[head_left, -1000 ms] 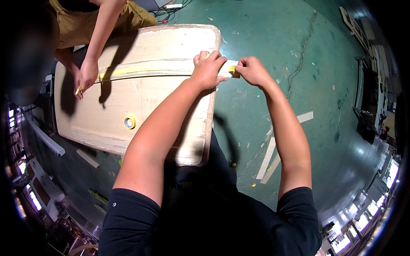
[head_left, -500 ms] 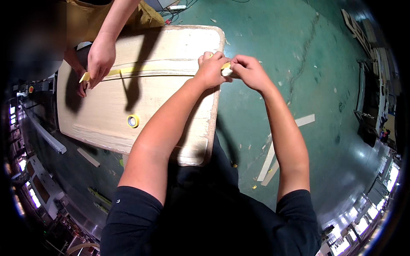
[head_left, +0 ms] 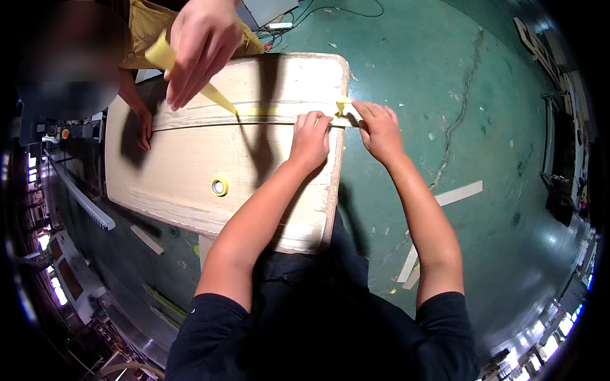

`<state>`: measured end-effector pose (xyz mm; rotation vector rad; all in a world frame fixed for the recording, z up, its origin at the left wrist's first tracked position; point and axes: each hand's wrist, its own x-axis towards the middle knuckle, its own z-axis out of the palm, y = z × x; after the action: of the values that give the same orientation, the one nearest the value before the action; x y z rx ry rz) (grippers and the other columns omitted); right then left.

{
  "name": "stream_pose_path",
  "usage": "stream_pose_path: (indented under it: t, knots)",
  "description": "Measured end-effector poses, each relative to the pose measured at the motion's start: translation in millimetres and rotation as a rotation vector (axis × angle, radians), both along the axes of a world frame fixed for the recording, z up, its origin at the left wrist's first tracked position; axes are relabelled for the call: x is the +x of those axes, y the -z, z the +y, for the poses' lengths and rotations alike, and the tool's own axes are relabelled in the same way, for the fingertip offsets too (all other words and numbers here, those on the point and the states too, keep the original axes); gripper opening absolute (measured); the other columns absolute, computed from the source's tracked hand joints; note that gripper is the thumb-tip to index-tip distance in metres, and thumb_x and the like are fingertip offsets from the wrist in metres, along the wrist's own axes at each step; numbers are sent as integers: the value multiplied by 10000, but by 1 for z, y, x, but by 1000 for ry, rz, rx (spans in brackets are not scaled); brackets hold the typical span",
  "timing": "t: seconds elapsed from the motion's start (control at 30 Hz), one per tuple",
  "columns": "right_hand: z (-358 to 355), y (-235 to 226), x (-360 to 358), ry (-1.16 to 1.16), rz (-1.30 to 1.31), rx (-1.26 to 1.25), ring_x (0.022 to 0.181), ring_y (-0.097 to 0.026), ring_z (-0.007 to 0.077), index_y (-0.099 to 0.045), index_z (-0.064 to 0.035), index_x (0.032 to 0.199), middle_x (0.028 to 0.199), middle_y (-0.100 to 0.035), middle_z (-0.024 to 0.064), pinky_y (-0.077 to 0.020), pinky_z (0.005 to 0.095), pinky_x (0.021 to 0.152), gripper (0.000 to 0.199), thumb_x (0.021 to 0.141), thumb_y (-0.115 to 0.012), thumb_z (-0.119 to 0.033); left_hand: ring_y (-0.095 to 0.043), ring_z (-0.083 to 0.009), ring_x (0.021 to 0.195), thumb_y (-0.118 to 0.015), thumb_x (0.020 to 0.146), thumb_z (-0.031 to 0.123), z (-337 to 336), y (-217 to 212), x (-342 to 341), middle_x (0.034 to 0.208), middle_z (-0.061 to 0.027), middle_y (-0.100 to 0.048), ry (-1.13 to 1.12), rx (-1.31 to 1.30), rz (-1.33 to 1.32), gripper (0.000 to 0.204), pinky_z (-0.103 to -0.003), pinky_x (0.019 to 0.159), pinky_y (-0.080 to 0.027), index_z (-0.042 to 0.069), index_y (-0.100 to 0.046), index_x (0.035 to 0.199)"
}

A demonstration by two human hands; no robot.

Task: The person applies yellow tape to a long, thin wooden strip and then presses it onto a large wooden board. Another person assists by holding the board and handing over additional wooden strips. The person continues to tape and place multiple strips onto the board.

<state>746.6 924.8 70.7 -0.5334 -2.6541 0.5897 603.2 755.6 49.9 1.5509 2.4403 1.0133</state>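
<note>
A pale wood strip (head_left: 286,108) lies across a large rounded wooden board (head_left: 184,152), its right end jutting past the board's edge. My left hand (head_left: 310,143) rests with bent fingers on the strip's near edge, close to that end. Just beyond the edge, my right hand (head_left: 381,130) has its fingertips at a crumpled piece of yellow tape (head_left: 341,106) that stands up from the strip. A co-worker's raised hand (head_left: 206,47) holds a length of yellow tape (head_left: 219,100) stretched up off the strip. The co-worker's other hand (head_left: 145,129) touches the board's far left.
A yellow tape roll (head_left: 219,186) lies on the board, left of my left forearm. On the green floor are loose wood strips (head_left: 459,193) to the right and a cable (head_left: 356,11) at the back. Racks with boards (head_left: 559,127) line the right side.
The co-worker's hand has risen, lifting tape off the strip. My left hand has moved back from the strip's end onto the board; my right hand stays by the end. The view has shifted slightly.
</note>
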Motion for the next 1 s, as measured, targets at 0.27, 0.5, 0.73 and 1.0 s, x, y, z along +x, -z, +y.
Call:
stream_pose_path:
  t: [0.27,0.5,0.73,1.0]
  knots:
    - [-2,19,0,1,-23,90,1265,-609,305,-480,-235,1586,1283,-683,86,-437,517,1099,730,921,-757,-121,-598,-401,1147,-581,1013,108,-65,8,-13,1392,-166,-622,-36,-338,340,282,-535,1005,-461,72,-676,1277]
    - [6,19,-6,-57,30,-38,1157,-595,370,-452,-205,1600,1155,-665,116,-508,477,988,820,870,-820,-138,-581,-399,1203,-573,999,100,-120,7,-88,1607,-147,-467,-411,-392,189,465,-537,1078,-438,95,-574,1465]
    - [5,10,-5,-56,1,-57,1146,-593,371,-426,-203,1613,1119,-664,115,-512,474,972,839,874,-817,-140,-577,-353,1303,-545,955,79,-106,-29,-122,1779,-47,-233,-349,-958,200,780,-589,1182,-325,238,-313,1683]
    - [3,16,-5,-27,21,-41,1113,-612,349,-436,-219,1612,1114,-675,104,-531,471,934,845,862,-820,-148,-570,-342,1348,-513,990,115,-100,-41,-126,1789,-38,-199,-302,-1074,211,778,-633,1209,-283,236,-238,1708]
